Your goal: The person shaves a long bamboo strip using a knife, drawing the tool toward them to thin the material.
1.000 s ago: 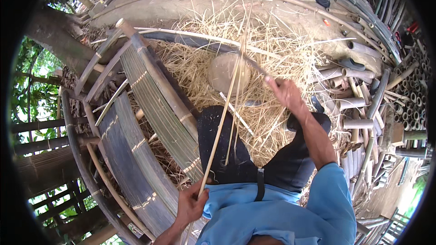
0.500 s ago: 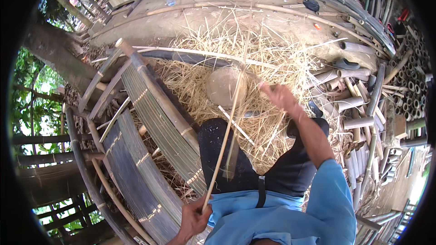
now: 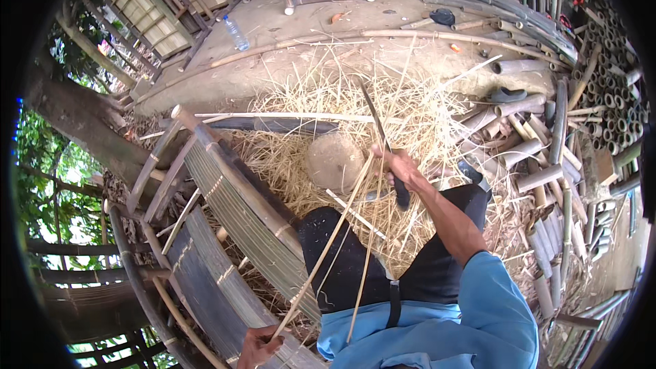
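thin bamboo strip (image 3: 328, 246), slanted, long dark knife (image 3: 383, 143)

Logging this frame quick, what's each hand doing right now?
Left hand: closed on the lower end of a thin bamboo strip.
Right hand: closed on the handle of a long knife.

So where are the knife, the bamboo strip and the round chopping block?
knife (image 3: 374, 117): head view, middle of the blade.
bamboo strip (image 3: 326, 246): head view, middle of its length.
round chopping block (image 3: 333, 161): head view, top face.
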A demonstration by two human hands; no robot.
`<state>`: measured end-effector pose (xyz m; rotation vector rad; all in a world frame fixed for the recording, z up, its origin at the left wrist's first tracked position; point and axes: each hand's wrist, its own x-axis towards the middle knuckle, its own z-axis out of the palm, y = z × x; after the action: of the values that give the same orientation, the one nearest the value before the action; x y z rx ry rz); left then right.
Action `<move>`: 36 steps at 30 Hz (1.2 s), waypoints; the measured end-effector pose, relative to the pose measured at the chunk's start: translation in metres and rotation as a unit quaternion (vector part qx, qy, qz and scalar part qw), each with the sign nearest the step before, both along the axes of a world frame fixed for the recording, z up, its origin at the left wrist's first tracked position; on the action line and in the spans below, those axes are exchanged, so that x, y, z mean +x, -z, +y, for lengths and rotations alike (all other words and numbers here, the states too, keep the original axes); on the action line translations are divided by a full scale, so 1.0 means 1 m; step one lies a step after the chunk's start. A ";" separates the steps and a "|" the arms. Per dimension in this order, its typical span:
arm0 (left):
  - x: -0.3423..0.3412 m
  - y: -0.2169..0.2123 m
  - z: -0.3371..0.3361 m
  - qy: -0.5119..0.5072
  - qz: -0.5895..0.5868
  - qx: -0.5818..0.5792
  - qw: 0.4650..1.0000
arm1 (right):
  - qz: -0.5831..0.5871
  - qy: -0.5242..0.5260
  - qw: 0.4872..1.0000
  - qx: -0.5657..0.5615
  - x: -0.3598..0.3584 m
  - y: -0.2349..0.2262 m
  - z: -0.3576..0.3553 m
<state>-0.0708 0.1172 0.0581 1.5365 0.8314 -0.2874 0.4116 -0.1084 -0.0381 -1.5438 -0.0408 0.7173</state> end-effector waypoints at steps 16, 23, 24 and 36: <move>0.217 0.060 -0.025 -0.013 -0.105 0.018 0.994 | -0.245 -0.145 0.943 -0.175 -0.076 0.004 0.011; 0.187 0.068 -0.033 0.007 -0.138 0.076 0.988 | -0.427 -0.339 0.790 -0.281 -0.114 -0.014 -0.005; 0.186 0.067 -0.037 0.012 -0.142 0.076 0.987 | -0.421 -0.392 0.762 -0.297 -0.111 -0.016 -0.006; 0.168 0.022 -0.049 -0.008 0.031 0.096 0.995 | -0.352 -0.340 0.795 -0.358 -0.078 -0.006 0.018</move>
<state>0.0968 0.0678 0.0365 1.7062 0.9421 -0.2501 0.3336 -0.0900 -0.0321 -2.5168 -1.0378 0.6914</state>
